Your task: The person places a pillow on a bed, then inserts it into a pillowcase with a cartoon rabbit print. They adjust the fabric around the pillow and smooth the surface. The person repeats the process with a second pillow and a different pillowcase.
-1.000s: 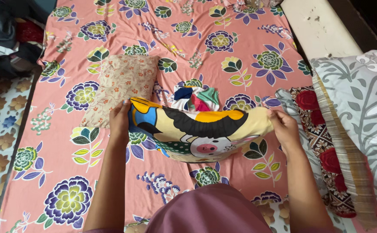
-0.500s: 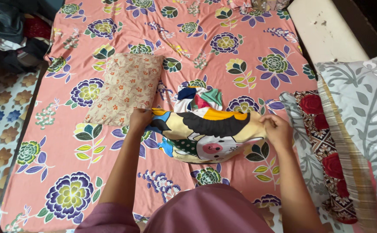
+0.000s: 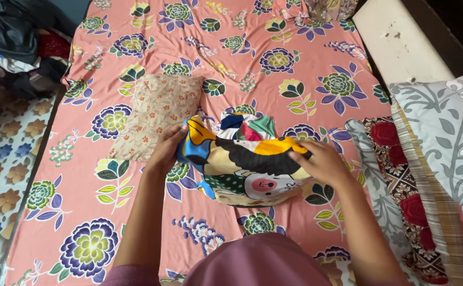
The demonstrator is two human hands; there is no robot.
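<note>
Both hands have drawn inward, left hand and right hand fingers gripping the cartoon-print cloth.

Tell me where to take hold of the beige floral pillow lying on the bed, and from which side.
Grip the beige floral pillow at its far short edge, coming from above. It lies flat on the pink floral sheet, and that end is bare, while the near corner sits under the left hand and beside the cartoon-print cloth. Fingers can pinch the soft edge.
</note>
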